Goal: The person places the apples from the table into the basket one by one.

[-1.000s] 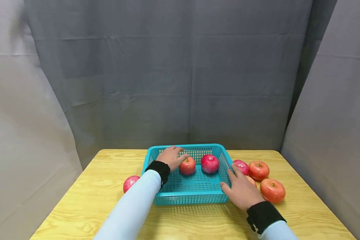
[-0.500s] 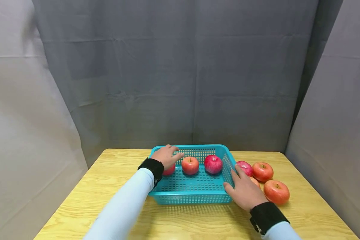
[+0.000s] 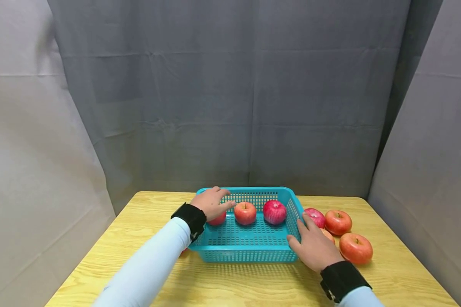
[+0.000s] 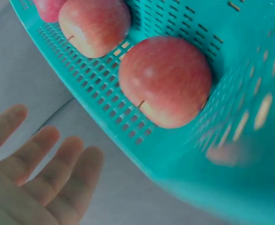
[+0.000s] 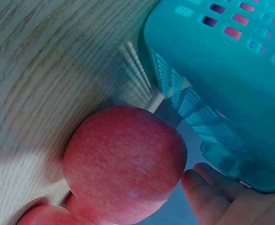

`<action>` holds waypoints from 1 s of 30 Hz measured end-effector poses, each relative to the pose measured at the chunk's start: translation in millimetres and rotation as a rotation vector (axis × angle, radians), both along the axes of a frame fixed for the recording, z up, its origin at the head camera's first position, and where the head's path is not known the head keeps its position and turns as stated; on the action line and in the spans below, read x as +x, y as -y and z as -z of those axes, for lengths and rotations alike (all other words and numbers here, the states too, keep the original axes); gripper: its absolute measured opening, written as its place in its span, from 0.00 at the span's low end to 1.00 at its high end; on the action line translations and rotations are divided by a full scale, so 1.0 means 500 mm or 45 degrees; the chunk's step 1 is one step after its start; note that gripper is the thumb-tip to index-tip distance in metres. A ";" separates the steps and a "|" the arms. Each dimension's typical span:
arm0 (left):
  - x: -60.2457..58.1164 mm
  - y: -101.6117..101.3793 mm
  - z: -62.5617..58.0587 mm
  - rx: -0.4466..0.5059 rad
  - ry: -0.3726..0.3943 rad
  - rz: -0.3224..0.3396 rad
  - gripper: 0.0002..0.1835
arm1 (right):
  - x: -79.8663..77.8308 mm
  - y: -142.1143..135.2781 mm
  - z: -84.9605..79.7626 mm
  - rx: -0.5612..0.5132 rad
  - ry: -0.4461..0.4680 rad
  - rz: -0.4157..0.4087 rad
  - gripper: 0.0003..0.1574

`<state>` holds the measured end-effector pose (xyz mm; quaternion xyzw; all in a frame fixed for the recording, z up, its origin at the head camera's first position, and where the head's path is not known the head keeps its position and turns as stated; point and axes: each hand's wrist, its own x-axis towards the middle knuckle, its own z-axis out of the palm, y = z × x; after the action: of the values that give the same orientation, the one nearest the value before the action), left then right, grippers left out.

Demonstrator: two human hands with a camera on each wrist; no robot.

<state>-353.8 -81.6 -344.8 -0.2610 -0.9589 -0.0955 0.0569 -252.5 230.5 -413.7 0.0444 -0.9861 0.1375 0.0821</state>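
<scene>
In the head view my left hand (image 3: pixel 212 204) hovers over the left end of a turquoise basket (image 3: pixel 249 247), fingers extended and nothing held. Below it lies a red apple (image 3: pixel 218 220), partly covered by the hand; the left wrist view shows this apple (image 4: pixel 165 82) apart from the fingers (image 4: pixel 76 183). An orange-red apple (image 3: pixel 245 213) and a dark red apple (image 3: pixel 274 212) sit along the basket's back. My right hand (image 3: pixel 315 247) lies along the basket's right side with fingers straight. In the right wrist view its fingertips are close to a loose apple (image 5: pixel 123 164); contact is unclear.
Right of the basket, several apples cluster on the wooden table (image 3: pixel 230 285): a pinkish one (image 3: pixel 315 217), two orange-red ones (image 3: pixel 338 222) and one half hidden by my right hand. A sliver of red shows beside my left forearm. Grey cloth (image 3: pixel 230 106) hangs behind.
My left hand has drawn back leftward from the middle apple, uncovering the left apple in the basket. The right hand stays beside the basket. The head view has shifted slightly.
</scene>
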 end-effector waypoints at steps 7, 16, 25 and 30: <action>0.018 0.028 -0.022 -0.078 -0.044 0.029 0.31 | -0.005 -0.001 0.000 -0.003 -0.022 -0.010 0.53; 0.012 0.095 -0.001 -0.079 -0.085 -0.054 0.28 | -0.008 0.000 0.000 -0.001 -0.043 -0.036 0.53; 0.019 0.158 0.024 -0.072 -0.085 -0.111 0.28 | -0.011 0.001 0.001 -0.006 -0.015 -0.022 0.53; 0.026 0.192 0.037 -0.072 -0.066 -0.153 0.28 | -0.013 -0.001 0.001 -0.004 -0.013 -0.027 0.54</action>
<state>-340.6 -177.6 -363.3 -0.2068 -0.9734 -0.0581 0.0798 -259.2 231.1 -414.1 0.0553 -0.9849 0.1398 0.0859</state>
